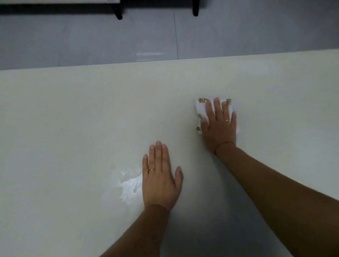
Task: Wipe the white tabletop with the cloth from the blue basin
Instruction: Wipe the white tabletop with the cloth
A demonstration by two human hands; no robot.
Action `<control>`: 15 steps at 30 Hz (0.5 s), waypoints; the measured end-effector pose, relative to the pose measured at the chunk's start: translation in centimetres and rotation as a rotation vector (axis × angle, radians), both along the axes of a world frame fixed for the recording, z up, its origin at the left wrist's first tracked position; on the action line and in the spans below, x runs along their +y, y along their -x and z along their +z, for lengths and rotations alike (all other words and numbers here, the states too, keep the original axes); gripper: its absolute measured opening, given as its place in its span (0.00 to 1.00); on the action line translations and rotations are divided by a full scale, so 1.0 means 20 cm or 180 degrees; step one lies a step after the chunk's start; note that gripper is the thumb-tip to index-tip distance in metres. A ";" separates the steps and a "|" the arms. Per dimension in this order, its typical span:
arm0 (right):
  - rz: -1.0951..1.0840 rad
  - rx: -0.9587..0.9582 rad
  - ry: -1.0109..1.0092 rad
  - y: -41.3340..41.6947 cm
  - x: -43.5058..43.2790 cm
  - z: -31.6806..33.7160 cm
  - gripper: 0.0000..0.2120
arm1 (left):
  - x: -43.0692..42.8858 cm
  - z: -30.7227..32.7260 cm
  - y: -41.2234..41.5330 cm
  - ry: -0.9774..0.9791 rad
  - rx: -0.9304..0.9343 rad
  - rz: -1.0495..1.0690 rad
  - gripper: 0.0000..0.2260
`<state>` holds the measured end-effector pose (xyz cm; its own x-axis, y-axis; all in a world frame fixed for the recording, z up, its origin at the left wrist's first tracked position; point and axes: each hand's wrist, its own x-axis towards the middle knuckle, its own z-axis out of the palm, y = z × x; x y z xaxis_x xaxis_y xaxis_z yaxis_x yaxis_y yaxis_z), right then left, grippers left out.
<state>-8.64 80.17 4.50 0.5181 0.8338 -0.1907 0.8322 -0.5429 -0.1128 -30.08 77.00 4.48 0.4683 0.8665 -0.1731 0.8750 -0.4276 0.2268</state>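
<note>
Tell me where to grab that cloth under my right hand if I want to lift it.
Pinch the cloth at its far-left corner, coming from above. That printed corner sticks out past the right hand, which lies flat over the rest; the cloth lies bunched on the tabletop.

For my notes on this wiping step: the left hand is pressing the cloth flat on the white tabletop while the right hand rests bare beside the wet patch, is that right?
The hands are swapped. In the head view, the right hand presses the cloth flat on the white tabletop, while the left hand rests bare beside the wet patch.
</note>
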 end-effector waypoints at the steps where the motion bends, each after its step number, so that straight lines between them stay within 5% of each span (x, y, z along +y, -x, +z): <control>1: -0.0110 0.0010 -0.0029 0.09 -0.01 0.00 0.29 | 0.00 0.00 0.00 -0.0006 0.0016 0.0005 0.31; 5: 0.1049 -0.0001 -0.0139 0.36 -0.18 0.01 0.28 | -0.01 0.01 0.00 -0.0038 -0.0027 0.0040 0.30; 8: 0.1781 -0.0258 -0.0052 0.14 -0.22 0.01 0.27 | -0.01 0.02 0.00 -0.0106 -0.0242 0.0087 0.30; 12: 0.0533 -0.0149 0.0129 -0.14 -0.23 0.00 0.27 | -0.02 0.02 0.00 -0.0155 -0.0246 0.0079 0.30; 15: -0.0060 -0.0116 0.0009 0.07 -0.23 -0.02 0.28 | -0.01 -0.01 0.00 -0.0189 -0.0197 0.0082 0.30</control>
